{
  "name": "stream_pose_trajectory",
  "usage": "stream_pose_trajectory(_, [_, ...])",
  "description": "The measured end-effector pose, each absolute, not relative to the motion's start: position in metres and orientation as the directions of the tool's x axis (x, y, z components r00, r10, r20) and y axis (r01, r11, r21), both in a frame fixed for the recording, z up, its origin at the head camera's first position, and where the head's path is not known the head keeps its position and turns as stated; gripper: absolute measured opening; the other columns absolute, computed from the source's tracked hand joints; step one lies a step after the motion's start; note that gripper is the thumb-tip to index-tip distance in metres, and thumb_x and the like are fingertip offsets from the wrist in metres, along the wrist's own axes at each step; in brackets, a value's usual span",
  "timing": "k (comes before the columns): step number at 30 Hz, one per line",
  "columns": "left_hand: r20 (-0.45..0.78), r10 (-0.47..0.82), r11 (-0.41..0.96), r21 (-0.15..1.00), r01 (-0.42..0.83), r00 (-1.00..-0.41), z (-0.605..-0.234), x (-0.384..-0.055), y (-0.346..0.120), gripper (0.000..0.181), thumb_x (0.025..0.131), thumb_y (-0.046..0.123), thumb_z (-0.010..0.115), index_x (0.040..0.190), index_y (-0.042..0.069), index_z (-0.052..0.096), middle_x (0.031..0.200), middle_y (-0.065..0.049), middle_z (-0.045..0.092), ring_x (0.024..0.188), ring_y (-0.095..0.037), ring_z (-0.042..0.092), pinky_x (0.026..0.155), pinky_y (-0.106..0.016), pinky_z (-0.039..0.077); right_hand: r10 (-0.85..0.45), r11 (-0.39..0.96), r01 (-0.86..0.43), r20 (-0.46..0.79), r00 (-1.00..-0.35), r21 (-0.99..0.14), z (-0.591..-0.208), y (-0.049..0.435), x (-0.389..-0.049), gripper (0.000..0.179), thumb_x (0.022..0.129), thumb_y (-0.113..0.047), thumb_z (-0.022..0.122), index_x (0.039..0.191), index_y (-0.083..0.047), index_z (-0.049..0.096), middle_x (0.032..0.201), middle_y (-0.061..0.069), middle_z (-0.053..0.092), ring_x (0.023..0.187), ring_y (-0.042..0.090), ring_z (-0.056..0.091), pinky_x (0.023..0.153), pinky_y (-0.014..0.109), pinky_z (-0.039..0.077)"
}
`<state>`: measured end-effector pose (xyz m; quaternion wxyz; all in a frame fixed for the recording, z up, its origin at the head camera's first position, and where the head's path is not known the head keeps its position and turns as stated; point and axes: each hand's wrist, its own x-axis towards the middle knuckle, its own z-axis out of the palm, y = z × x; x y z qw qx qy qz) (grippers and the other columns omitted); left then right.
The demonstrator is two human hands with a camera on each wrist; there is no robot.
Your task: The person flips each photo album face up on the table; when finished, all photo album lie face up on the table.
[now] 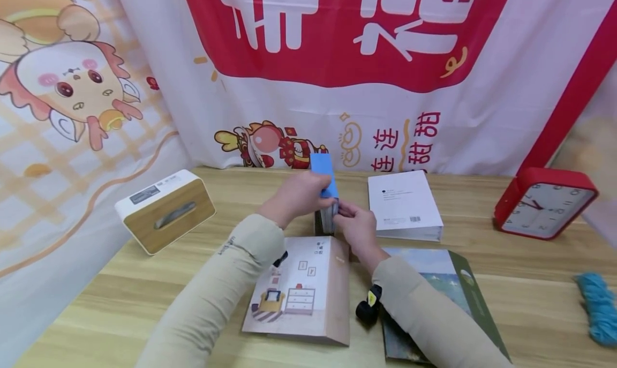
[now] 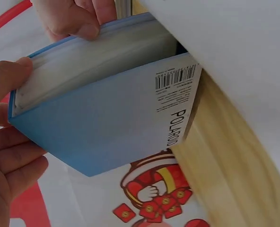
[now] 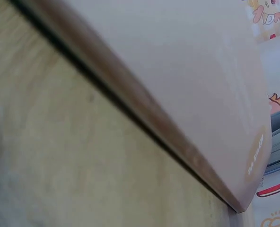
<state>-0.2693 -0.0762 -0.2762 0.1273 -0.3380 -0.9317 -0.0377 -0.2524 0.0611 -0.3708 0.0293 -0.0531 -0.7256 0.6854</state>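
Note:
A blue photo album marked POLAROID stands upright on the wooden table, its clear page sleeves showing between slightly parted covers. My left hand grips its near blue edge, thumb on one side and fingers on the other in the left wrist view. My right hand pinches the edge of the album's other cover with thumb and fingertips. Just in front of the album is a pale folder-like book with a drawn room on it; its beige side flap fills much of the right wrist view.
A white book lies behind my right hand, and a green-edged picture book lies under my right forearm. A wood-fronted white box stands left. At right are a red clock and blue yarn. A printed cloth hangs behind.

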Motion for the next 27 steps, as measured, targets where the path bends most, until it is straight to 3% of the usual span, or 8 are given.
stream_pose_trajectory(4, [0.231,0.683,0.728,-0.151,0.668,-0.693,-0.271,-0.269,-0.068,0.02,0.084,0.031,0.066,0.093,0.013,0.063,0.08,0.002,0.064,0.067,-0.012,0.056,0.062,-0.026,0.05,0.143,0.063,0.025,-0.015,-0.99,-0.998,-0.37,0.06,-0.251,0.039,0.079,-0.003,0.065,0.117,-0.009,0.064,0.114,0.007,0.066,0.104,0.016,0.062,0.085,0.029,0.052])
stream_pose_trajectory(11, [0.058,0.735,0.667,-0.239,0.705,-0.676,-0.254,-0.268,-0.055,0.007,0.084,0.019,0.063,0.084,0.016,0.07,0.076,0.003,0.066,0.064,-0.013,0.053,0.061,-0.029,0.048,0.156,0.061,0.017,-0.008,-0.988,-0.998,-0.369,0.059,-0.249,0.038,0.079,-0.001,0.066,0.117,-0.006,0.064,0.114,0.01,0.065,0.105,0.019,0.062,0.085,0.032,0.052])
stream_pose_trajectory(15, [0.006,0.747,0.652,-0.205,0.73,-0.665,-0.251,-0.27,-0.055,0.007,0.083,0.015,0.064,0.083,0.014,0.071,0.078,0.003,0.066,0.065,-0.013,0.054,0.065,-0.027,0.049,0.162,0.073,0.007,0.005,-0.987,-0.997,-0.371,0.059,-0.248,0.037,0.078,-0.001,0.067,0.114,-0.009,0.066,0.11,0.008,0.067,0.101,0.018,0.064,0.082,0.03,0.053])
stream_pose_trajectory(21, [0.029,0.75,0.657,-0.15,0.739,-0.661,-0.253,-0.271,-0.061,0.006,0.082,0.016,0.065,0.084,0.014,0.071,0.078,0.003,0.066,0.066,-0.013,0.054,0.065,-0.027,0.049,0.151,0.096,0.016,-0.002,-0.989,-0.995,-0.373,0.059,-0.249,0.035,0.078,-0.005,0.068,0.112,-0.015,0.067,0.109,0.003,0.068,0.1,0.015,0.064,0.082,0.029,0.053])
stream_pose_trajectory(27, [0.028,0.726,0.686,-0.11,0.72,-0.687,-0.253,-0.273,-0.063,0.01,0.083,0.016,0.065,0.09,0.013,0.072,0.084,0.002,0.068,0.072,-0.013,0.057,0.069,-0.027,0.05,0.077,0.086,0.06,-0.053,-0.996,-0.995,-0.374,0.063,-0.253,0.037,0.081,-0.007,0.066,0.117,-0.017,0.065,0.117,0.002,0.065,0.11,0.016,0.058,0.092,0.033,0.048])
